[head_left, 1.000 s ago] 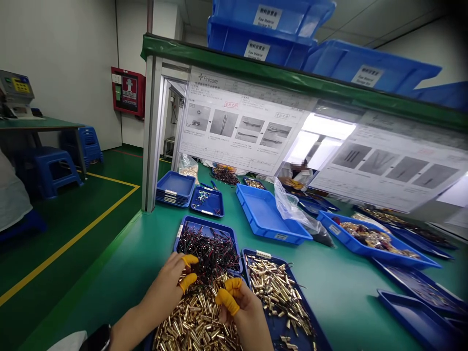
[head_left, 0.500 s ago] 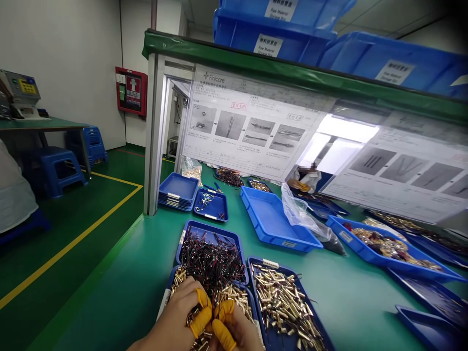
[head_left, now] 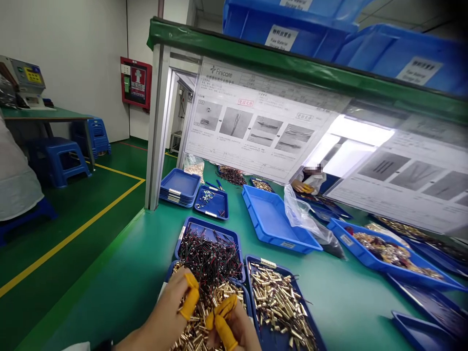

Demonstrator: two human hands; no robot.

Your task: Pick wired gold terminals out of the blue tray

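Note:
My left hand (head_left: pixel 174 301), with yellow finger cots on its fingertips, is curled closed over the left side of a blue tray (head_left: pixel 248 298) of brass-coloured metal tubes (head_left: pixel 195 324). A few dark bits show beneath its fingers; I cannot make out what it holds. Over the same tray, to the right, my right hand (head_left: pixel 237 324) has its yellow-covered thumb and fingers pinched together. Anything between those tips is hidden. Just beyond both hands lies a blue tray (head_left: pixel 185 225) heaped with short black and red wires (head_left: pixel 210 256).
On the right, another blue tray (head_left: pixel 252 287) holds brass tubes with dark wire ends. Further back are a shallow blue bin (head_left: pixel 268 214), a plastic bag (head_left: pixel 302 214) and stacked trays (head_left: pixel 179 187). A shelf (head_left: pixel 256 51) with hanging sheets crosses above. Another person's hand (head_left: pixel 303 187) shows behind.
My hands have separated: the left moved up and leftward, the right stayed low over the tubes. More of the tube tray shows between them. The camera view has shifted slightly.

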